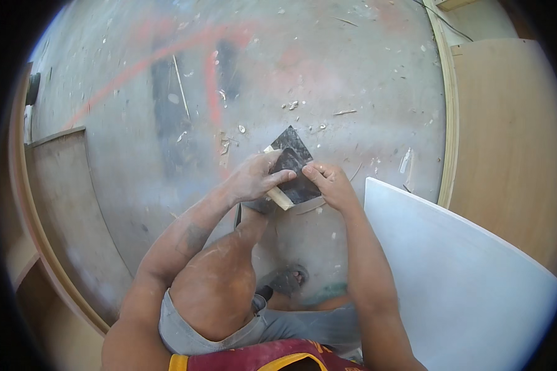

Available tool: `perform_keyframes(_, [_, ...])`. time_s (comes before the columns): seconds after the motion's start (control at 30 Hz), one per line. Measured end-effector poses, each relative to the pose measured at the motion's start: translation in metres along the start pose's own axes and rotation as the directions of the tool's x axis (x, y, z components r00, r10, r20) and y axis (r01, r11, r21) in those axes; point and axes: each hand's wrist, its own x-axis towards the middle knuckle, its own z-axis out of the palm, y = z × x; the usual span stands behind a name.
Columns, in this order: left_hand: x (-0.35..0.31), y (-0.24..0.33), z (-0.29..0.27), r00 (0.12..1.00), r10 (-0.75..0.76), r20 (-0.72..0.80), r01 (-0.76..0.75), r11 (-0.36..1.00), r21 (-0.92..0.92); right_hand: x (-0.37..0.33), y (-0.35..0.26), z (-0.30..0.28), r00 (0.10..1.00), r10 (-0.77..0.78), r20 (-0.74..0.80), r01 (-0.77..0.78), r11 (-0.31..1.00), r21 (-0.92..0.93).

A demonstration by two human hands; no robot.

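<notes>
A black, dust-smudged sheet of sandpaper [301,188] is held in front of me above the floor, one corner pointing away. A pale strip-like wooden block [280,198] lies along its left side, with one end sticking out toward me. My left hand [258,175] is closed on the block and the sheet, its thumb pressing on the black surface. At the sheet's right edge, my right hand [332,183] pinches it between thumb and fingers. The fingers under the sheet are hidden.
A white panel [445,266] stands close at my right, near a pale wooden beam [445,123] and a brown board [507,136]. Wood scraps [293,106] litter the paint-marked grey floor [353,62]. Wooden boards [74,191] line the left. My bare knee is below my left hand.
</notes>
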Motion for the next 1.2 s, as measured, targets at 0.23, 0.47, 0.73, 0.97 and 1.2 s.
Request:
perform_keyframes(0.23, [-0.015, -0.069, -0.01, 0.988, 0.082, -0.128, -0.13, 0.891, -0.435, -0.023, -0.013, 0.003, 0.992, 0.118, -0.048, -0.099, 0.951, 0.293])
perform_keyframes(0.47, [-0.022, -0.084, -0.025, 0.958, -0.012, -0.285, -0.112, 0.903, -0.415, -0.058, 0.068, 0.022, 0.847, -0.058, -0.528, -0.142, 0.933, -0.331])
perform_keyframes(0.73, [-0.023, -0.093, 0.003, 0.913, -0.304, -0.272, 0.211, 0.922, -0.325, -0.05, -0.03, 0.032, 0.887, 0.322, -0.331, -0.356, 0.934, -0.044])
perform_keyframes(0.97, [0.002, -0.028, 0.031, 0.985, -0.071, 0.157, 0.11, 0.961, -0.254, -0.052, -0.012, 0.073, 0.864, -0.176, -0.471, -0.027, 0.919, -0.392])
perform_keyframes(1.2, [0.037, -0.058, 0.009, 0.93, -0.211, -0.3, 0.31, 0.888, 0.339, -0.091, 0.017, 0.039, 0.788, 0.192, -0.585, -0.275, 0.96, -0.056])
